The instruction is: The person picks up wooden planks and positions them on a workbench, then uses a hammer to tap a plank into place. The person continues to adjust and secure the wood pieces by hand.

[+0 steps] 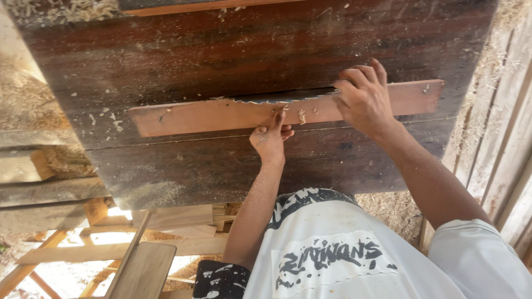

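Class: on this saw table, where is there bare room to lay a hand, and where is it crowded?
Bare: table beyond the blade, and the near strip below the plank. Crowded: mid-plank, where the left hand and right hand flank the blade.

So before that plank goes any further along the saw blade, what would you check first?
1. Left hand clear of the saw blade: not ok, its finger points up very near the teeth.
2. Right hand gripping the reddish plank: ok, it presses on top.
3. Plank flat on the dark table: ok.
4. Blade turning or stopped: cannot tell.
5. Table free of sawdust: not ok, chips lie scattered.
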